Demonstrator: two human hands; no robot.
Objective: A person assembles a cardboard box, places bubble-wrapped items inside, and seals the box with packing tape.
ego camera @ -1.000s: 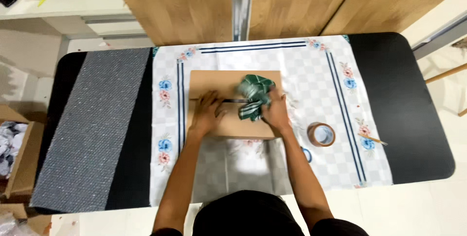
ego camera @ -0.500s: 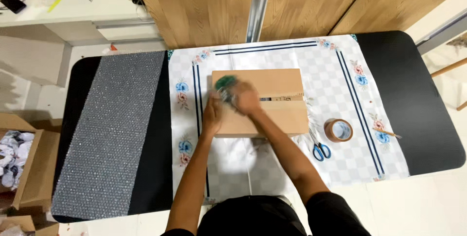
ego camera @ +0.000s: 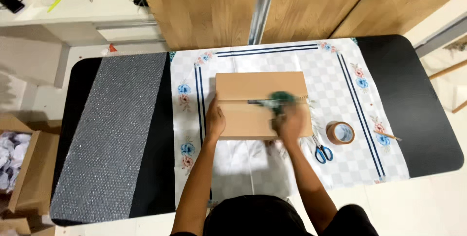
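Observation:
A closed brown cardboard box (ego camera: 243, 86) lies on a white checked cloth with blue flowers (ego camera: 331, 80) on the black table. My left hand (ego camera: 214, 119) rests flat on the box's left front part. My right hand (ego camera: 291, 121), blurred by motion, is on the box's right part and holds a green crumpled thing (ego camera: 280, 101) over the box's centre seam.
A roll of brown tape (ego camera: 340, 133) and blue-handled scissors (ego camera: 322, 151) lie right of the box. A pencil-like stick (ego camera: 387, 135) is further right. A grey bubble-wrap sheet (ego camera: 112, 129) covers the table's left side. An open carton (ego camera: 26, 172) stands on the floor at left.
My right hand with the green thing went from the box's right to its left end, then back to the right along the seam. The camera view shifted slightly.

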